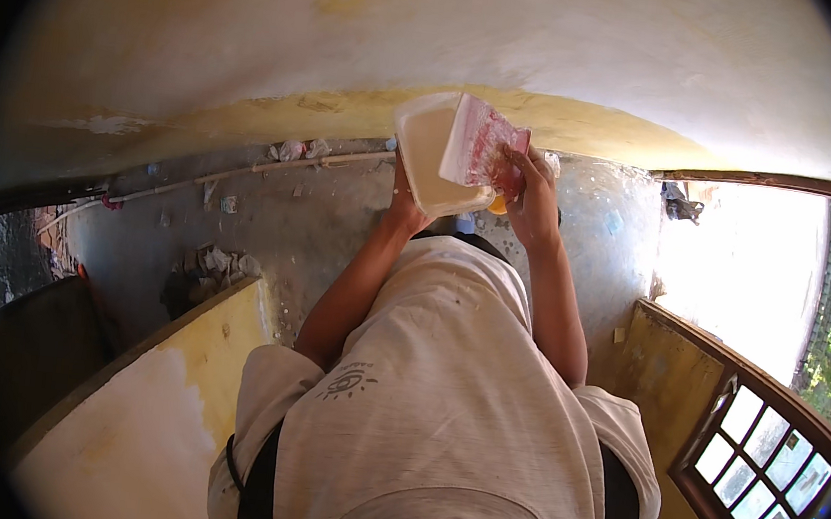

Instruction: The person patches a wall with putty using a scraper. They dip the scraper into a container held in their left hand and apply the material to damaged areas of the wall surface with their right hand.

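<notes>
My left hand [405, 201] grips the left side of a white rectangular plastic tub [453, 206], its fingers mostly hidden behind it. The tub is tilted with its inside facing me, and a pale cream coating or paste shows in it. My right hand [536, 193] is closed on the right edge of a flat red scraper [489, 147] smeared with white. The scraper's pale broad edge overlaps the tub's right side; whether it touches the inside I cannot tell. A small orange-yellow thing [499, 205] shows below the scraper, partly hidden.
A wall [595, 57], patchy white over yellow, rises in front of me. Along its foot lies a long pole [274, 167] beside plastic scraps [291, 150]. A crumpled heap [220, 266] sits at left near a low wall [196, 358]. At right, a paned door [765, 468] borders a bright opening.
</notes>
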The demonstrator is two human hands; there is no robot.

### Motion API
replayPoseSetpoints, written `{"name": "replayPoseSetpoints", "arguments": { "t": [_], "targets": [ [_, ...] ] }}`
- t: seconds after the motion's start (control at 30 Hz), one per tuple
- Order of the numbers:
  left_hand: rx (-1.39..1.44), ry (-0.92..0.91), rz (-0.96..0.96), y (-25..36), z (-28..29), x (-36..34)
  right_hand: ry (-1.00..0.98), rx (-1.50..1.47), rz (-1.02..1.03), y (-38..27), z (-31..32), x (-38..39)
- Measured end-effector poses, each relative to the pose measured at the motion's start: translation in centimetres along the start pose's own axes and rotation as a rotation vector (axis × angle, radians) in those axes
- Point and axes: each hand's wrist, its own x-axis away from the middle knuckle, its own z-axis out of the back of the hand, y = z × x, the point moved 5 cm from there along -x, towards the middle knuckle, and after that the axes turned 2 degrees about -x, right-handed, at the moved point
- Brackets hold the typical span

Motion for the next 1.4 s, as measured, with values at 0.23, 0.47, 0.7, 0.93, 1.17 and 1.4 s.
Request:
{"name": "replayPoseSetpoints", "arguments": {
  "t": [0.23,0.47,0.7,0.93,1.17,1.4],
  "targets": [
    [-0.057,-0.106,-0.094,-0.6,1.4,-1.9,0.012,-0.406,0.023,-0.6,0.0,2.3],
    [0.062,-0.028,-0.086,-0.5,3.5,-3.0,0.068,-0.314,0.222,-3.8,4.6,-2.7],
    [0.217,-0.032,-0.052,0.4,5.8,-3.1,0.133,-0.020,0.146,-2.9,9.1,-12.2],
    [0.174,0.017,-0.128,1.8,7.5,-2.3,0.104,-0.395,0.316,-16.8,0.9,-12.9],
    [0.246,0.056,-0.163,2.6,8.1,-1.2,-0.032,-0.267,0.593,-18.2,1.5,-6.6],
    [0.209,0.070,-0.232,2.6,9.3,-0.4,0.119,-0.145,0.041,-1.3,9.4,-15.1]
  ]
}}
